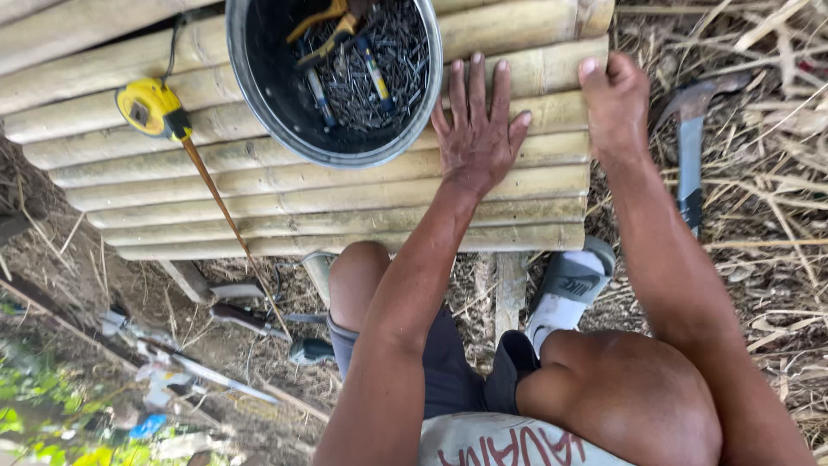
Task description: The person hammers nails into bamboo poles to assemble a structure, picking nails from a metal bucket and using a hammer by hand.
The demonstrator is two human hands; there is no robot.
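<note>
1. Head view: the left hand (477,129) lies flat, fingers spread, on the bamboo slat panel (345,194) beside the nail bucket (259,103); the right hand (614,99) curls over the panel's end edge.
2. The panel looks stiff, smooth, moderately heavy — best grasped along its end edges.

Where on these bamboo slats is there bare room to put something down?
The bamboo slats are bare along the near edge, between the tape measure's drawn-out blade and the left hand. A narrow strip is free between the left hand and the right hand at the end. The far middle is crowded by the metal basin of nails.
</note>
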